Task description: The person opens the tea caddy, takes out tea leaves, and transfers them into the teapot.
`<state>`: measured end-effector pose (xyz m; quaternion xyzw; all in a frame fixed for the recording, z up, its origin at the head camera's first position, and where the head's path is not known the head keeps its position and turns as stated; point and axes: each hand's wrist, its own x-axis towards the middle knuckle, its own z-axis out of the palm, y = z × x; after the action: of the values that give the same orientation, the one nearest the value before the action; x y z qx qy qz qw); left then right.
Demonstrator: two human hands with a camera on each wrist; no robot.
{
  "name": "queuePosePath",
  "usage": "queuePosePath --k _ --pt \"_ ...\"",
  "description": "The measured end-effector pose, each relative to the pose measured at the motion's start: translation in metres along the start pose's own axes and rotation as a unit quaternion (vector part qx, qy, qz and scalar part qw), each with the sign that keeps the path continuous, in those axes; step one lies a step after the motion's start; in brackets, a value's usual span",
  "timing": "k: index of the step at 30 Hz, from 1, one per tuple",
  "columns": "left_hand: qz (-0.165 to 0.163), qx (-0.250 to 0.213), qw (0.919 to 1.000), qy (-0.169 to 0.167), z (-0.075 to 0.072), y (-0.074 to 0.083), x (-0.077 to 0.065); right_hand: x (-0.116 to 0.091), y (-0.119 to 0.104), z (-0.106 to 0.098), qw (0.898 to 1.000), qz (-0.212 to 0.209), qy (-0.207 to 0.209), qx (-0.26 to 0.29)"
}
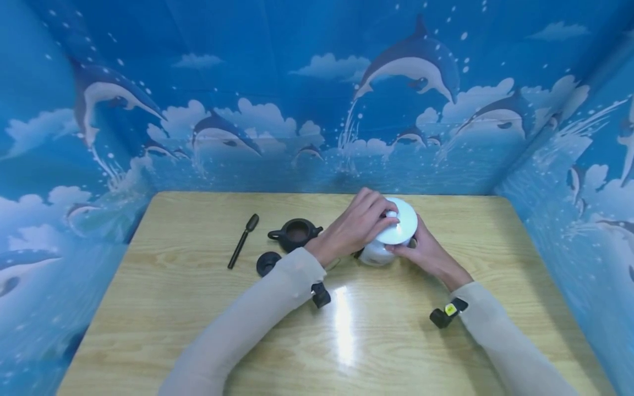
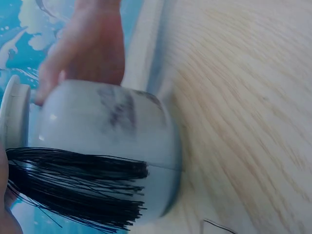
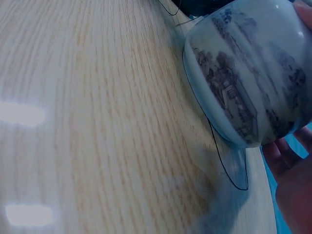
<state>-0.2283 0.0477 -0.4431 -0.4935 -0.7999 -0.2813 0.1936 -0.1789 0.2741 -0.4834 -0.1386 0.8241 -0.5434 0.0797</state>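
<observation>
In the head view a white porcelain jar [image 1: 376, 255] stands on the table, and its sides show a dark ink-style landscape [image 3: 234, 92] in the right wrist view. My left hand [image 1: 359, 223] pinches the knob of the white lid [image 1: 406, 223] from above. A gap shows between lid [image 2: 15, 114] and jar in the left wrist view; the jar's mouth is hidden. My right hand [image 1: 428, 250] holds the jar's right side, fingers and thumb around it. A black tassel [image 2: 83, 190] hangs beside the jar, just under my left hand.
Left of the jar sits a small dark teapot [image 1: 282, 236], partly behind my left wrist. A round black lid [image 1: 267, 262] lies in front of it. Farther left lies a dark spoon-like tool [image 1: 242, 242]. A dolphin-print curtain [image 1: 297, 165] borders the table [image 1: 396, 341]. Thin cord [image 3: 229, 178] lies beside the jar.
</observation>
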Motion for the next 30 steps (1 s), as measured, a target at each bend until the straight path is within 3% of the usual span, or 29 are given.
queuePosePath --k 6,11,17,22,30 --pt "-0.020 -0.072 0.9971 -0.015 -0.018 0.011 0.003 -0.001 0.002 -0.003 1.000 -0.013 0.005 0.003" --pt "-0.036 -0.121 0.9908 -0.049 -0.034 0.017 -0.002 0.000 0.005 -0.005 1.000 -0.025 0.002 -0.010" --pt "-0.041 -0.159 0.9820 -0.093 -0.049 0.023 -0.017 0.000 0.002 -0.004 0.999 0.009 0.003 -0.045" --pt "-0.026 -0.177 0.9792 -0.095 -0.048 0.028 -0.037 -0.001 0.001 -0.002 0.998 0.015 0.011 -0.054" --pt "-0.008 -0.196 0.9738 -0.115 -0.030 0.036 -0.069 -0.001 0.002 -0.001 0.998 0.021 0.011 -0.055"
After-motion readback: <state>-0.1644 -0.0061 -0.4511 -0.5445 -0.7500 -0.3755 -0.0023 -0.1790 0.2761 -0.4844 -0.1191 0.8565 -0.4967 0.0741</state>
